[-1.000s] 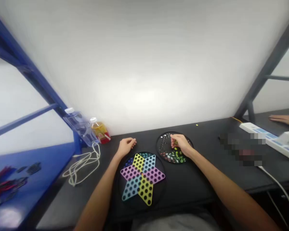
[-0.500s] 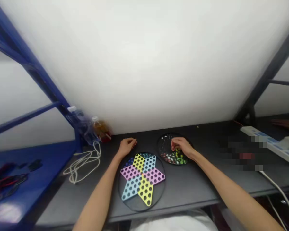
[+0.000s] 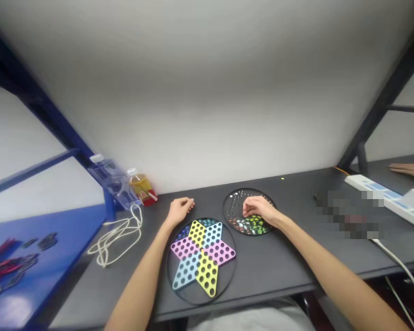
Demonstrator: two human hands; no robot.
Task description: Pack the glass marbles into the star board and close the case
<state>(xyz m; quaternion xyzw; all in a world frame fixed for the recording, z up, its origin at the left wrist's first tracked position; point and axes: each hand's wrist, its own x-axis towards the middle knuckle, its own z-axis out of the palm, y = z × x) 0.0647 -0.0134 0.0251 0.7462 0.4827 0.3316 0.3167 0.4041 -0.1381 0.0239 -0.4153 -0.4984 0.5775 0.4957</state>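
My right hand (image 3: 258, 210) is over a round black tray (image 3: 225, 212) with its fingertips pressed together, and whatever they hold is hidden. Marbles (image 3: 257, 226) in green, yellow, white and red lie along the near side of that tray, below the hand. My left hand (image 3: 180, 210) lies on the table with its fingers curled in; its inside does not show. Close by it is a star-shaped Chinese checkers board (image 3: 202, 250) of yellow, blue and pink diamonds with holes. A round black rim (image 3: 235, 271) surrounds the star, and blue marbles (image 3: 183, 232) show at its far left.
A coiled white cable (image 3: 119, 236), a clear bottle (image 3: 112, 179) and a yellow-labelled bottle (image 3: 141, 186) are at left, near a blue frame post. On the right are a power strip (image 3: 382, 195), a blurred-out object (image 3: 348, 215) and another person's hand (image 3: 409, 170).
The whole view has shifted slightly and become sharper. My right hand has stayed over the marble tray and my left hand beside the board. Another person's hand at right shows more clearly.
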